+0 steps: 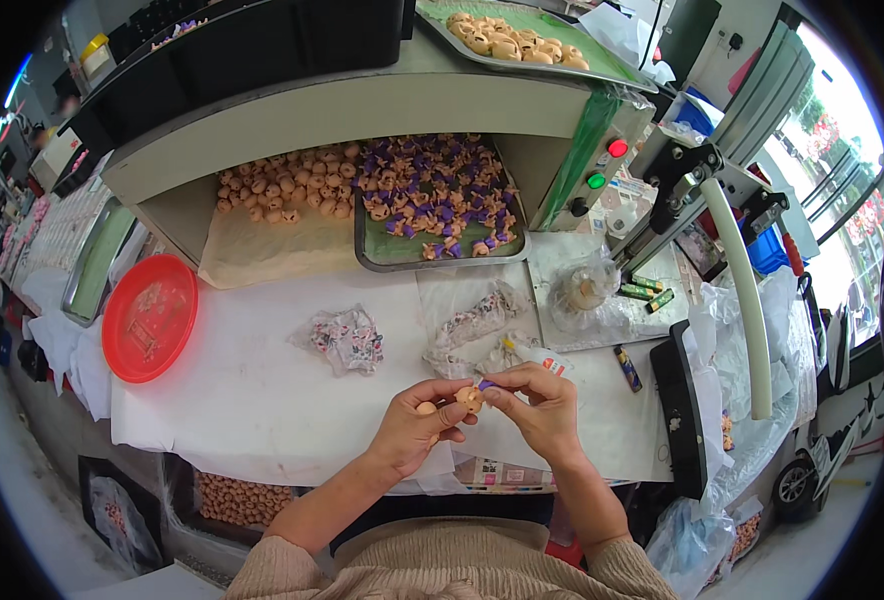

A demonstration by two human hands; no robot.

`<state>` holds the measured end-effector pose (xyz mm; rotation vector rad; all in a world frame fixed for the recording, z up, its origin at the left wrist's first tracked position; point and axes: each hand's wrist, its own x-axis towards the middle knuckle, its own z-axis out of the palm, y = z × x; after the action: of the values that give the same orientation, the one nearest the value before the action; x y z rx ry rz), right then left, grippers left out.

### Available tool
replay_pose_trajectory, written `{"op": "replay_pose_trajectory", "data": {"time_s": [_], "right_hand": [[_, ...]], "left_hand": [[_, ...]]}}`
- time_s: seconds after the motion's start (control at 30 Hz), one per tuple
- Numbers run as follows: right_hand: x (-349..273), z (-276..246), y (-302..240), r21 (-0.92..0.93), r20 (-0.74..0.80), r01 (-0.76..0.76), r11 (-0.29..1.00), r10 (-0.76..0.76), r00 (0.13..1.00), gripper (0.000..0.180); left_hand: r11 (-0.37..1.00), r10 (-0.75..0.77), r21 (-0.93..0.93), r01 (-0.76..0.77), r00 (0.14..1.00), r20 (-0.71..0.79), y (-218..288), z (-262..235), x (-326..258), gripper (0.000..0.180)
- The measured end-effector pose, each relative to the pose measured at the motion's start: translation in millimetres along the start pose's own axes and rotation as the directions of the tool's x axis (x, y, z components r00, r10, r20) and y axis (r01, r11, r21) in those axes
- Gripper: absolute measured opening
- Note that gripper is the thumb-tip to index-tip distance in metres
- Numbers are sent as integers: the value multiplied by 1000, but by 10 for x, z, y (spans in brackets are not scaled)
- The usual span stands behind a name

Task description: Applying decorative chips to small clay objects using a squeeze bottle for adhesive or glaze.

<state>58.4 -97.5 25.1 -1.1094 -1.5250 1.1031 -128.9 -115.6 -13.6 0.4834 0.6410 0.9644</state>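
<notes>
Tan rounded piece (470, 400), small and dark-marked, is what the work centres on. In the head view, the only one, it sits between the person's two hands, above the near part of the white-covered table (242, 410).

The left hand (417, 425) is narrowed around it, thumb and fingertips bracing its side, and also keeps a second tan piece (426, 408) tucked among the fingers. The right hand (540, 408) is drawn to a close pinch at a small purple part (485, 384), right at the upper edge of the marked piece. Whether the purple part is seated or only touching, I cannot tell, as the fingers cover the join.

The step in hand looks like fitting purple to tan. From here, the move seems to call for a steady left hold and a well-aimed push from the right fingertips, without letting the spare piece slip.

Beyond the hands, two crumpled clear bags of small parts, a left one (347, 340) and a right one (477, 320), lie on the cover. Farther back, plain tan pieces (292, 180) are heaped beside a metal tray (442, 265) full of purple-and-tan ones.
</notes>
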Motion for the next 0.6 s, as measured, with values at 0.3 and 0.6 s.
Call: {"op": "replay_pose_trajectory", "data": {"time_s": [0.3, 0.6], "right_hand": [[-82, 105, 51, -87, -140, 127, 988, -138, 980, 11], [40, 21, -160, -143, -109, 45, 989, -60, 992, 6]], "left_hand": [[998, -3, -63, 4, 1000, 20, -74, -5, 46, 32], [986, -34, -158, 47, 996, 80, -26, 117, 91, 23]]}}
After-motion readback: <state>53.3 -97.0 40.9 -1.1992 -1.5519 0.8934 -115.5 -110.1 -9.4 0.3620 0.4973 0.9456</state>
